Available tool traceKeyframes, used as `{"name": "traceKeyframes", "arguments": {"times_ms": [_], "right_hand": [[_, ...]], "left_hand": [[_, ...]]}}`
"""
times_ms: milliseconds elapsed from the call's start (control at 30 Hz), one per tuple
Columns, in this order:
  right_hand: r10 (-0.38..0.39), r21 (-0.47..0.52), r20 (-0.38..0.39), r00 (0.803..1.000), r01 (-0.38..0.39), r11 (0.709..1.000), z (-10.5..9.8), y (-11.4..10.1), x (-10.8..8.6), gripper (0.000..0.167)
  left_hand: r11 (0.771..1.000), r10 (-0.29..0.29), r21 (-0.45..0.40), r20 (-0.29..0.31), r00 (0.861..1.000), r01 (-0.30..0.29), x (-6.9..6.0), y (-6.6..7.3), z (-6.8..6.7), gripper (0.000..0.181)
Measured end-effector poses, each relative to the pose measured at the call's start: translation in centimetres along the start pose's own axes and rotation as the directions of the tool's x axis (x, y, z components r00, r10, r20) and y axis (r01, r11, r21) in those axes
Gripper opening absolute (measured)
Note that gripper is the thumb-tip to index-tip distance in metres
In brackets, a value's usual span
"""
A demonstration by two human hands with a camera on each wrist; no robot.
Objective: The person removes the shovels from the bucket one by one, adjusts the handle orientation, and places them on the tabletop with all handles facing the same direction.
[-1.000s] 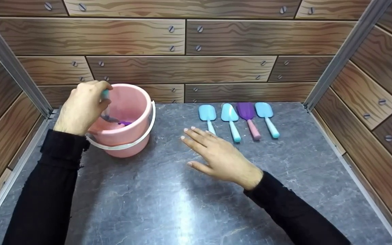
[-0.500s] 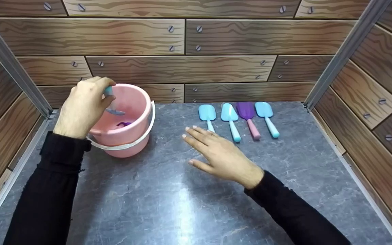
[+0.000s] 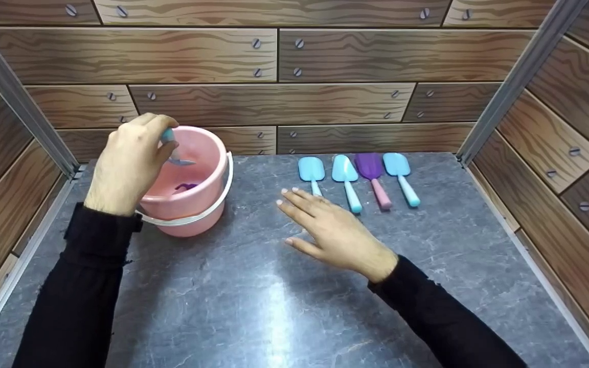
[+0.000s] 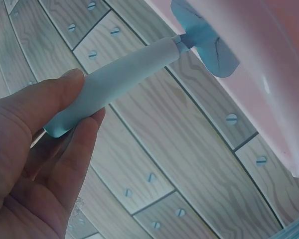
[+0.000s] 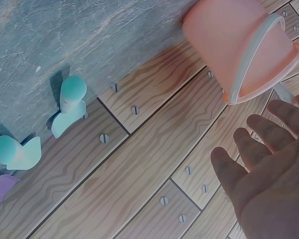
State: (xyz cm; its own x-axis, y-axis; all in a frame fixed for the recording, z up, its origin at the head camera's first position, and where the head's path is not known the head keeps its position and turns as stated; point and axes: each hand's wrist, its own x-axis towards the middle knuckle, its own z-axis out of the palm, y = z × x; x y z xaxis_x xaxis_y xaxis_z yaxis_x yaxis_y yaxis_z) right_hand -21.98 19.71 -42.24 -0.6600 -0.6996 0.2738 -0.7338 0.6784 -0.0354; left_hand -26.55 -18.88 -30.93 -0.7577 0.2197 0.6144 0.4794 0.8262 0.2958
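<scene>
Compared w/ approx. 1 sec ago, the L hand (image 3: 131, 163) is a bit higher and more to the right, and w/ it the blue-handled toy shovel (image 4: 122, 72). Its blade is now higher inside the pink bucket (image 3: 182, 208), farther from the purple item (image 3: 186, 187) at the bottom, which I can't identify exactly. The grip pinches the handle's end btw thumb and fingers. For the work, I judge the shovel is well held but not fully out of the bucket. The R hand (image 3: 340, 235) is almost unchanged: straight fingers, holding nothing, near three light-blue toy shovels (image 3: 344, 169) and one purple toy shovel (image 3: 369, 166), in a row on the grey surface (image 3: 212, 306).
</scene>
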Motion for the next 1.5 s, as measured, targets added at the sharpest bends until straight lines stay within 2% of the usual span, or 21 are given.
{"name": "traceKeyframes", "arguments": {"times_ms": [400, 700, 867, 1000, 1167, 1333, 1500], "right_hand": [[0.017, 0.004, 0.026, 1.000, -0.017, 1.000, 0.0, 0.4, 0.0, 0.076], [0.006, 0.008, -0.007, 1.000, -0.006, 1.000, -0.1, 0.7, 0.0, 0.075], [-0.002, -0.001, -0.029, 1.000, 0.002, 1.000, -0.1, 0.9, -0.1, 0.075], [0.008, -0.005, -0.018, 1.000, -0.008, 1.000, 0.1, 1.1, -0.2, 0.075], [0.025, 0.000, -0.003, 1.000, -0.025, 1.000, 0.2, 1.2, -0.2, 0.075], [0.025, 0.006, -0.013, 1.000, -0.025, 1.000, 0.2, 1.3, -0.3, 0.076], [0.035, 0.011, -0.021, 0.999, -0.035, 0.999, 0.1, 1.4, -0.4, 0.076]], "left_hand": [[1.000, 0.015, 0.012, -0.055, 0.998, -0.015, -0.5, 1.5, 0.0, 0.022], [0.998, 0.057, 0.029, -0.086, 0.995, -0.054, -0.8, 2.2, 0.6, 0.023], [0.995, 0.081, 0.066, -0.115, 0.990, -0.074, -1.1, 2.8, 1.2, 0.023], [0.986, 0.142, 0.111, -0.149, 0.979, -0.126, -1.4, 3.6, 1.9, 0.019], [0.967, 0.227, 0.155, -0.182, 0.957, -0.200, -1.8, 4.6, 2.8, 0.018], [0.946, 0.282, 0.222, -0.209, 0.936, -0.236, -2.1, 5.4, 3.6, 0.018], [0.936, 0.319, 0.233, -0.246, 0.915, -0.263, -2.4, 5.9, 4.4, 0.014]]}}
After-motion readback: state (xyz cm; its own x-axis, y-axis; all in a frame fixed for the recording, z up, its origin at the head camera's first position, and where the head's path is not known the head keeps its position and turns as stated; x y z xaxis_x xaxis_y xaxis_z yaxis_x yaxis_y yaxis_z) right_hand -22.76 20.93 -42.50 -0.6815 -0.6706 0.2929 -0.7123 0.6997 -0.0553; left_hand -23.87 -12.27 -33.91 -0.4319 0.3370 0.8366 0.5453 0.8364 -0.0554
